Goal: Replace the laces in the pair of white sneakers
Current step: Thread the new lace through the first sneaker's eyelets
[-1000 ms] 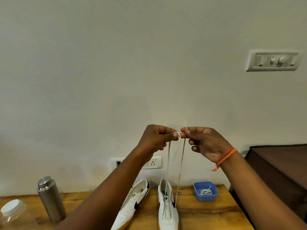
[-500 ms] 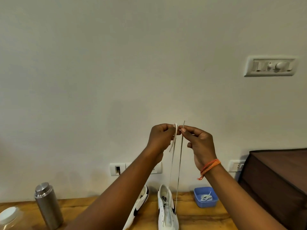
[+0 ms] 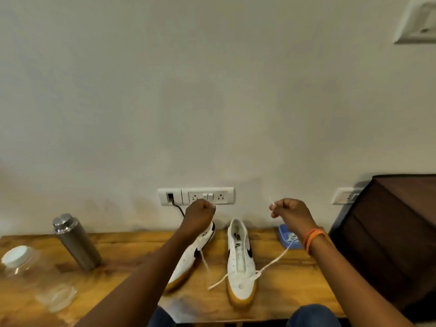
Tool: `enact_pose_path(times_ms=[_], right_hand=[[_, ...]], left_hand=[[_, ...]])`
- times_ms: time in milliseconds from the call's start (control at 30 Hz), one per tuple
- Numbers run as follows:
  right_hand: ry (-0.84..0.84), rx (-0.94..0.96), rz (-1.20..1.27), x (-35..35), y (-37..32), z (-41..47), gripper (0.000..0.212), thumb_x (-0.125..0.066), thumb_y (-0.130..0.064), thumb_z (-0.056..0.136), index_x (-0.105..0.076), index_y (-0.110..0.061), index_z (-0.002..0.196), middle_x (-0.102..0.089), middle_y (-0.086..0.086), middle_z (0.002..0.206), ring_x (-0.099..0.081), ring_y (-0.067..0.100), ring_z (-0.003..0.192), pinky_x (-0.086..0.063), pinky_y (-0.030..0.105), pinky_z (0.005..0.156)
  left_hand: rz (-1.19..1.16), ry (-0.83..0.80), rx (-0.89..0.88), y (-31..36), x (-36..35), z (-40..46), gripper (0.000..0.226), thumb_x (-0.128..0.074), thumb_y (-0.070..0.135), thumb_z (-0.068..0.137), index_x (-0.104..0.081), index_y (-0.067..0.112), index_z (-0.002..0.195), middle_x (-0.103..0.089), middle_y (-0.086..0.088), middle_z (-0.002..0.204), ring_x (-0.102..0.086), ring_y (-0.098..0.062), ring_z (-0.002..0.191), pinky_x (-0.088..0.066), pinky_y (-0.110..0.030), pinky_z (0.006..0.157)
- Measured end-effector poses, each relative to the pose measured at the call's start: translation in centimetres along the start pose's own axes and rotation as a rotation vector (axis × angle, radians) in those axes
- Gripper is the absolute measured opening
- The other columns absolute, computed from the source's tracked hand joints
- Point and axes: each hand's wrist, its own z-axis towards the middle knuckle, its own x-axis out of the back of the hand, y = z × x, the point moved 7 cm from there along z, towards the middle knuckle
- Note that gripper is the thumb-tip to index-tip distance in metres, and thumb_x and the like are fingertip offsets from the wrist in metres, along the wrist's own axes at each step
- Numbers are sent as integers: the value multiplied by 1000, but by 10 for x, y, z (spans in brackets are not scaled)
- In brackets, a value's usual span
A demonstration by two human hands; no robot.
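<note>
Both hands are raised and apart, the left hand (image 3: 200,212) and right hand (image 3: 289,210) each pinching an end of the lace (image 3: 271,264) threaded through the right sneaker (image 3: 240,263).

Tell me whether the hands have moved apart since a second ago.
Yes. They met fingertip to fingertip above the right sneaker; now the left hand is over the left sneaker and the right hand near the blue tray.

2 white sneakers (image 3: 240,260) w/ gum soles on table; white lace (image 3: 271,263) thru right one's toe eyelets.
</note>
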Motion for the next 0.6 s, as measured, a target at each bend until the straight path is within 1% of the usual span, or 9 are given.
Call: enact_pose_path(times_ms=[33, 100, 200, 267, 367, 400, 500, 533, 600], right_hand=[[-16, -27, -93, -10, 24, 3, 15, -66, -7, 87, -71, -5, 72, -70, 8, 73, -63, 12, 63, -42, 24, 59], [-95, -90, -240, -39, 76, 8, 5, -66, -8, 85, -70, -6, 83, -71, 13, 84, -65, 27, 82, -43, 28, 68], [-219, -144, -423, -75, 136, 5, 19, -70, -25, 86, -70, -13, 100, -70, 5, 102, -64, 20, 95, -43, 25, 74], [-250, -181, -462, -96, 168, 9, 28, -71, -39, 86, -73, -15, 100, -72, 2, 104, -66, 17, 95, -46, 24, 76], [-241, -220, -516, -103, 178, -7, 33, -72, -48, 82, -77, -19, 97, -74, -2, 101, -68, 16, 94, -47, 25, 73], [-305, -305, -552, -135, 239, 7, 31, -73, -48, 80, -77, -21, 96, -74, -4, 99, -68, 16, 92, -46, 25, 72], [-275, -256, -589, -142, 234, -4, 11, -76, -37, 79, -73, -26, 80, -71, -6, 91, -66, 16, 87, -51, 28, 72], [-242, -233, -562, -143, 232, -4, 7, -75, -30, 80, -71, -27, 75, -70, -6, 88, -66, 16, 86, -52, 29, 73], [-221, -208, -574, -143, 229, 2, 15, -72, -21, 82, -68, -28, 69, -69, -6, 82, -65, 16, 81, -51, 28, 71]], left_hand=[[58, -11, 23, -23, -11, 1, 26, -52, 18, 93, -55, 10, 69, -56, -6, 70, -49, -16, 64, -37, -29, 58], [166, -52, 47, -64, -39, 1, 15, -54, 15, 90, -61, 7, 79, -60, -6, 78, -52, -15, 70, -37, -29, 63], [267, -188, -6, -108, -83, -3, 8, -58, 17, 88, -61, 11, 94, -64, -2, 88, -60, -18, 83, -46, -31, 73], [351, -310, -51, -133, -120, 2, 29, -62, 21, 88, -57, 21, 117, -65, 3, 109, -62, -15, 101, -50, -32, 86], [502, -396, -135, -136, -138, -12, 64, -67, 32, 88, -38, 34, 145, -55, 5, 137, -53, -14, 121, -47, -34, 100], [540, -519, -71, -181, -182, -1, 70, -67, 34, 88, -32, 34, 149, -52, 2, 140, -52, -17, 123, -47, -36, 100], [688, -617, -50, -182, -191, -9, 79, -66, 35, 88, -21, 33, 154, -56, -7, 131, -58, -26, 110, -51, -37, 86], [722, -615, -88, -180, -197, -9, 81, -66, 36, 88, -19, 33, 154, -57, -8, 128, -60, -28, 106, -51, -37, 82], [765, -594, -174, -180, -209, -2, 82, -66, 36, 88, -18, 30, 154, -57, -9, 126, -62, -30, 100, -53, -39, 77]])
